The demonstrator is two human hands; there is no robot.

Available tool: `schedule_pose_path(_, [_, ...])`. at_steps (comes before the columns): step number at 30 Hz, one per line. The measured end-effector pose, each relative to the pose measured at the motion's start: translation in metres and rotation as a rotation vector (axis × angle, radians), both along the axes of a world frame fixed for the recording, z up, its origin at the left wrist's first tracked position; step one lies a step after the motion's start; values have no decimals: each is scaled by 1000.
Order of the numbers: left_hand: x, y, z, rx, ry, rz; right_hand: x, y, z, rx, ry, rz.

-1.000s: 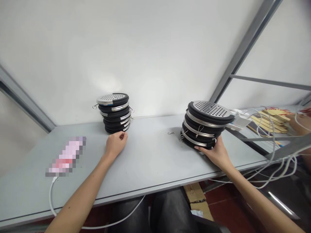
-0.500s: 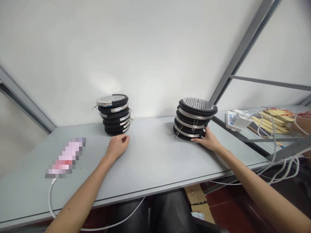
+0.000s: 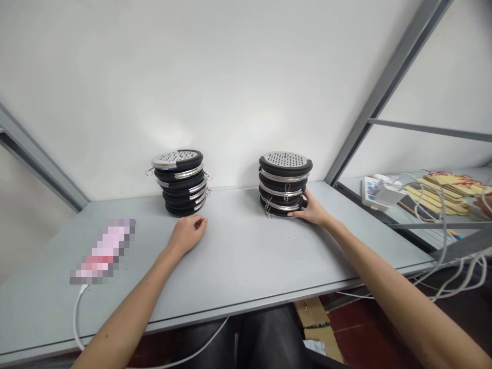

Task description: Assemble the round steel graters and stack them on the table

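Note:
Two stacks of round black-rimmed discs with silver perforated tops stand on the grey table [image 3: 238, 256] near the wall. My right hand [image 3: 311, 207] grips the lower right side of the right stack [image 3: 285, 182], thumb at its bottom front edge. Thin wire clips hang from that stack's front. Just in front of the left stack [image 3: 180, 182], my left hand [image 3: 188, 231] rests on the table with its fingers curled together and nothing visible in them. Wire clips stick out from both sides of the left stack.
A blurred-out phone [image 3: 103, 251] with a white cable lies at the left. Beyond the metal frame at the right are a white power strip [image 3: 378, 192], cables, yellow pieces [image 3: 442, 193] and part of another person's hand [image 3: 485, 205].
The right stack has moved left with my right hand on it and now stands more level. My left hand has stayed nearly in place.

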State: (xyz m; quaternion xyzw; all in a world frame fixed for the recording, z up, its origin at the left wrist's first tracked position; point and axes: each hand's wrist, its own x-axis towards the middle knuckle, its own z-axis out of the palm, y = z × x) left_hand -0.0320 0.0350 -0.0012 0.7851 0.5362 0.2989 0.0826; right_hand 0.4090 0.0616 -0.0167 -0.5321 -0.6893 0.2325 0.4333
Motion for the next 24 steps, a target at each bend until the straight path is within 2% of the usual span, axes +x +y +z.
schedule_pose_path(17, [4,-1,-1,-12,0,-10,-61,29,2,118,-8,118])
schedule_pose_path(24, [5,-2,1,-19,2,-10,-82,42,-4,172,14,131])
